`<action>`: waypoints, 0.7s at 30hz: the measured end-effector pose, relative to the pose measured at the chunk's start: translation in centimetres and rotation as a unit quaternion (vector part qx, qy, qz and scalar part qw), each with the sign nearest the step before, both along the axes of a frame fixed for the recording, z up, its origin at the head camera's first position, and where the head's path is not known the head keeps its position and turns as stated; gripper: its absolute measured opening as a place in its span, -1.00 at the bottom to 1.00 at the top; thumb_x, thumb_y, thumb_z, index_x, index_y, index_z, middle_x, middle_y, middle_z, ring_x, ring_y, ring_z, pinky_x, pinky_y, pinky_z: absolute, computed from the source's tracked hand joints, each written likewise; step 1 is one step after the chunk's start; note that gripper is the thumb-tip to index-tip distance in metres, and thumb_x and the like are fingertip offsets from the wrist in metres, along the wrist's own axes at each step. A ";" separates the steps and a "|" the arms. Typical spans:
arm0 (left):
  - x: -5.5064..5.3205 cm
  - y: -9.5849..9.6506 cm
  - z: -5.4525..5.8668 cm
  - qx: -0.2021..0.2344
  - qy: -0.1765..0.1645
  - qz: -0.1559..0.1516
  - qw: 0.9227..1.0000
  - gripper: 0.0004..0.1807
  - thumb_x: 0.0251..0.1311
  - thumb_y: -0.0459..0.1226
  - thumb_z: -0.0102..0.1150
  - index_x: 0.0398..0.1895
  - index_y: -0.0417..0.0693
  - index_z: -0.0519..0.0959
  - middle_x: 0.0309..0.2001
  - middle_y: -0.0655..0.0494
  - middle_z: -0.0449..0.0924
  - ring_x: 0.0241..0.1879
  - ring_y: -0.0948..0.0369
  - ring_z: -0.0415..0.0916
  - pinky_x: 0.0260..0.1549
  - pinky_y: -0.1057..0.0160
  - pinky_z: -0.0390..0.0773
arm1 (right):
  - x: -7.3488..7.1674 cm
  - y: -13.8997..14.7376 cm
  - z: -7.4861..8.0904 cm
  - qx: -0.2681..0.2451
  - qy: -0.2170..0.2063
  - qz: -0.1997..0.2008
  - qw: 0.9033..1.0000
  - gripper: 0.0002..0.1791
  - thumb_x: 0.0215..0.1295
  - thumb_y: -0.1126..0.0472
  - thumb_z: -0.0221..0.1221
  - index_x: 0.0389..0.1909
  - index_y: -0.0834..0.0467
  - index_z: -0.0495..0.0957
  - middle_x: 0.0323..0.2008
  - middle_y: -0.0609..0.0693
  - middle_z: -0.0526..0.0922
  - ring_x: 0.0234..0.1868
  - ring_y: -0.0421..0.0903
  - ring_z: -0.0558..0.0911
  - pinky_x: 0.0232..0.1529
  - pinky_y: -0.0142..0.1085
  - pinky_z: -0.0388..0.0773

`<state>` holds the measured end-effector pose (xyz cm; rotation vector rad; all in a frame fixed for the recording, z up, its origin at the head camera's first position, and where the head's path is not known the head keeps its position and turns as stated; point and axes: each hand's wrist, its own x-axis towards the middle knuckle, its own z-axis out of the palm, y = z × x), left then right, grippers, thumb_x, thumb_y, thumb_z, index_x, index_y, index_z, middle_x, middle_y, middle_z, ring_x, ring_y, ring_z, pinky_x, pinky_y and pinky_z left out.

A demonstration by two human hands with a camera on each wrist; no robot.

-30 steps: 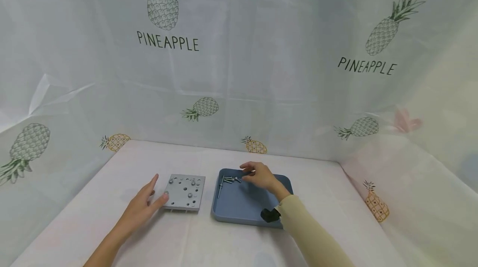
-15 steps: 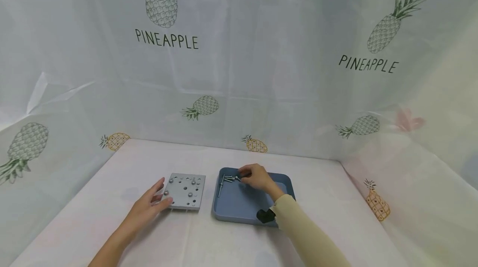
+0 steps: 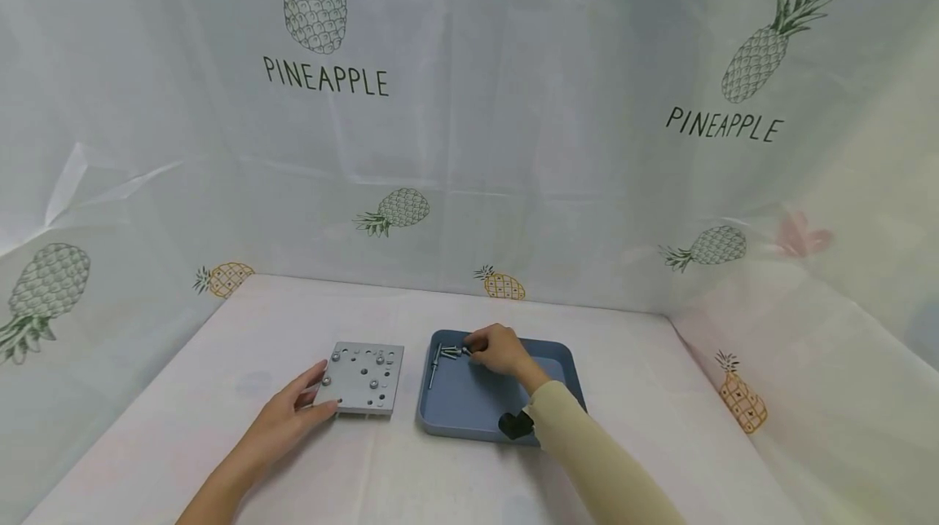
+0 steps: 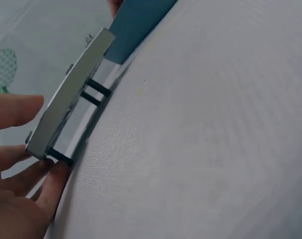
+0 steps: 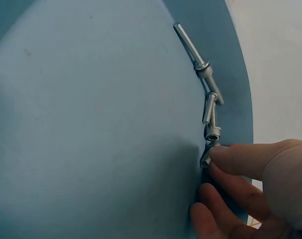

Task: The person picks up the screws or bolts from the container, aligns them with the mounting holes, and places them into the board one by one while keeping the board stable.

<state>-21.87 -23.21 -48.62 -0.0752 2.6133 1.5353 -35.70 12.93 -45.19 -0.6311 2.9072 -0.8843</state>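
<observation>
A small metal bolt (image 5: 206,162) lies inside the blue tray (image 3: 469,407), near its far edge toward the far-left corner; the right hand (image 3: 499,350) pinches it between thumb and index finger, the other fingers bent beside the tray's wall. Several loose bolts (image 5: 210,107) trail from it along that same side of the tray floor, some touching, and a longer one (image 3: 434,370) lies alongside the tray's left edge. Left of the tray, a little apart from its left edge, a square metal plate (image 3: 352,391) stands raised over the white-covered desk (image 3: 411,468), with bolt shanks (image 4: 98,87) sticking out beneath it. Four bolt heads (image 3: 373,384) show on top, among open holes. The left hand (image 3: 286,417) grips the plate at its near-left corner, thumb at the near edge and fingers at the left edge and below. A pale yellow sleeve (image 3: 594,443) covers the right forearm. Beyond the desk's far edge rises a pale sheet (image 3: 513,142) printed with pineapples (image 3: 315,11) and the word PINEAPPLE.
</observation>
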 end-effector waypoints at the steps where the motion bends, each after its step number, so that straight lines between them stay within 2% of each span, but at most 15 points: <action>1: 0.0 -0.1 -0.1 0.002 -0.002 0.000 1.000 0.03 0.34 0.10 0.38 0.74 0.08 0.06 0.69 -0.21 0.02 0.56 -0.29 0.17 0.46 -0.37 0.15 | 0.0 -0.1 0.0 0.002 0.002 -0.002 1.000 -0.69 0.29 0.40 0.39 0.05 0.25 0.78 -0.16 0.09 0.82 -0.17 -0.04 0.74 -0.13 -0.15 0.67; 9: -0.1 -0.3 -0.4 0.022 0.001 0.000 1.000 0.01 0.32 0.01 0.43 0.73 0.07 0.11 0.64 -0.27 0.12 0.53 -0.24 0.27 0.46 -0.30 0.23 | 0.1 -0.6 0.0 0.019 0.018 -0.019 0.999 -0.78 0.28 0.40 0.42 -0.06 0.21 0.81 -0.24 0.02 0.82 -0.24 -0.09 0.72 -0.15 -0.17 0.67; 16: -0.1 -0.2 -0.8 0.040 0.009 -0.001 0.999 -0.04 0.34 -0.11 0.42 0.72 0.03 0.13 0.62 -0.26 0.17 0.48 -0.16 0.38 0.43 -0.17 0.35 | 0.5 -0.6 0.5 0.036 0.022 -0.018 0.999 -0.89 0.24 0.44 0.43 -0.29 0.18 0.80 -0.35 -0.03 0.77 -0.34 -0.17 0.61 -0.16 -0.18 0.62; 21: 0.0 -0.3 -0.8 0.040 0.012 0.002 0.999 -0.04 0.34 -0.11 0.42 0.71 0.03 0.14 0.61 -0.26 0.21 0.45 -0.13 0.42 0.41 -0.15 0.38 | 0.5 -0.8 0.6 0.047 0.023 -0.012 0.999 -0.86 0.24 0.47 0.43 -0.28 0.19 0.81 -0.35 -0.02 0.77 -0.33 -0.16 0.59 -0.17 -0.17 0.61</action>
